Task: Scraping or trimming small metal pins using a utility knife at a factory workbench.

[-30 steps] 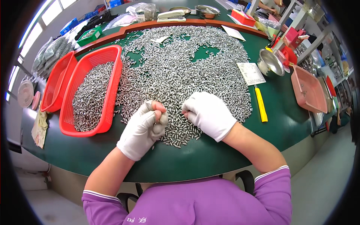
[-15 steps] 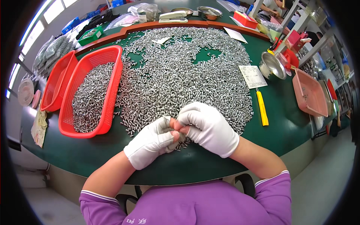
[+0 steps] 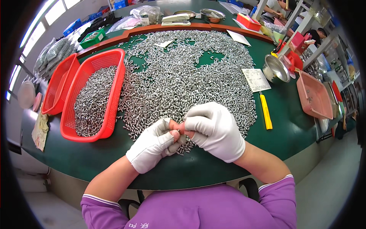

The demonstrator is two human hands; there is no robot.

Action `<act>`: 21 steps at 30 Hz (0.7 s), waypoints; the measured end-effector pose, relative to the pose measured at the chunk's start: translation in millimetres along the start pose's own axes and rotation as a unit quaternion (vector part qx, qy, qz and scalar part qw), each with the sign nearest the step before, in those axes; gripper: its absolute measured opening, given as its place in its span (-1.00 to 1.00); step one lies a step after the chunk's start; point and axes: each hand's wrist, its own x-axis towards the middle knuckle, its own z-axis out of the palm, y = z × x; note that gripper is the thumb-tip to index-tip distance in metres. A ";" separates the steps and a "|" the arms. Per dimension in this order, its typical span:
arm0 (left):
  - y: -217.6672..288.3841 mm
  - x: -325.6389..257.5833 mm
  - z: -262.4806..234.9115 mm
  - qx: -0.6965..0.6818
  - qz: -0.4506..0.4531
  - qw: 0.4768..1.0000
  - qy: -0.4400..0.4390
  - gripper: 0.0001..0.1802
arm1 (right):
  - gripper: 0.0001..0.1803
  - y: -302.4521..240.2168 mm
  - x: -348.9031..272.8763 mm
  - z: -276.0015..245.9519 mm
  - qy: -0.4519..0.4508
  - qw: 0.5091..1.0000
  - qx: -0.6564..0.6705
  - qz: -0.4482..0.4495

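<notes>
One left hand met one right hand at the fingertips, grips indiscernible; uncountable metal pieces lay ahead. Two red baskets stood left

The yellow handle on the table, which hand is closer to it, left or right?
The right. The right hand is left of the yellow handle, at the near side of the silver pieces. The left hand is farther left, beyond the right hand.

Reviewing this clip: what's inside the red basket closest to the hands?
The red basket holds a heap of small silvery pieces. Only the top layer shows; deeper pieces and the basket floor beneath them are covered.
</notes>
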 end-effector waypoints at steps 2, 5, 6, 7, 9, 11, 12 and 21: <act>-0.1 0.1 -0.1 -0.001 -0.004 1.000 0.015 -0.74 | -0.82 -0.2 -0.3 0.6 0.002 0.999 -0.033 -0.027; -1.4 0.7 -3.8 -0.023 0.004 1.000 -0.017 -0.74 | -0.84 0.7 0.0 1.2 0.001 0.997 -0.057 -0.044; -1.3 0.9 -3.4 -0.029 0.004 0.999 -0.019 -0.75 | -0.84 1.3 0.0 1.5 0.001 0.997 -0.057 -0.044; -1.3 1.1 -3.1 -0.034 0.004 0.999 -0.021 -0.75 | -0.85 1.9 0.0 1.8 0.000 0.998 -0.055 -0.043; -1.4 1.7 -2.6 -0.035 0.004 0.999 -0.023 -0.76 | -0.86 2.4 0.3 0.8 -0.001 0.998 -0.053 -0.041; -0.9 2.2 -3.5 -0.037 0.004 0.999 -0.024 -0.76 | -0.88 2.9 1.4 -1.8 -0.012 0.997 -0.067 -0.040; -0.4 2.4 -5.8 -0.041 0.016 0.998 -0.048 -0.77 | -0.84 6.9 1.0 -3.9 -0.015 0.993 -0.110 -0.044; -2.8 8.5 -13.7 -0.104 0.056 0.992 -0.047 -0.77 | -0.87 24.6 -11.5 -4.6 -0.048 0.969 -0.226 0.090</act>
